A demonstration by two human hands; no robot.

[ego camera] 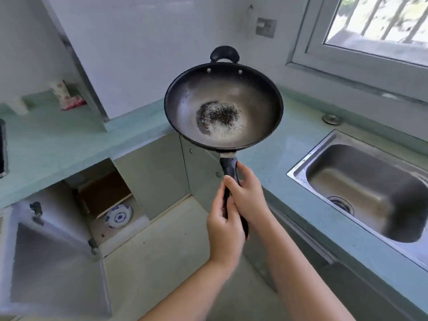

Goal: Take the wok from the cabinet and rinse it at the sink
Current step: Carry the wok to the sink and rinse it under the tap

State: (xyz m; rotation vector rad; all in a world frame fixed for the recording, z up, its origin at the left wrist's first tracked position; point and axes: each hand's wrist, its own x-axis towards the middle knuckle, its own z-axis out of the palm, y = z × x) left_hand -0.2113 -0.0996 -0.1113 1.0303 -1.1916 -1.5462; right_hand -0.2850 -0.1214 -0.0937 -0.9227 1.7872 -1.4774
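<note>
Two bare forearms rise from the bottom edge at 6 o'clock, both hands wrapped around one long black handle: the left hand (223, 230) closes its grip low on the handle, the right hand (246, 195) clamps just above it, fingers curled around the shaft. The wok (223, 107) is held in the air at frame centre, bowl tilted toward the camera, a patch of dark speckled residue at its bottom and a small loop handle at its 12 o'clock rim. It hangs over the corner of the pale green surface (301, 135), clear of it. At 3 o'clock from the wok lies the steel sink (370, 191), set into the surface, its drain visible. At 8 o'clock the cabinet (108, 200) stands open, its door (53, 262) swung out, a blue-and-white dish (118, 216) leaning inside. A window (379, 26) sits at 1 o'clock above the sink.
</note>
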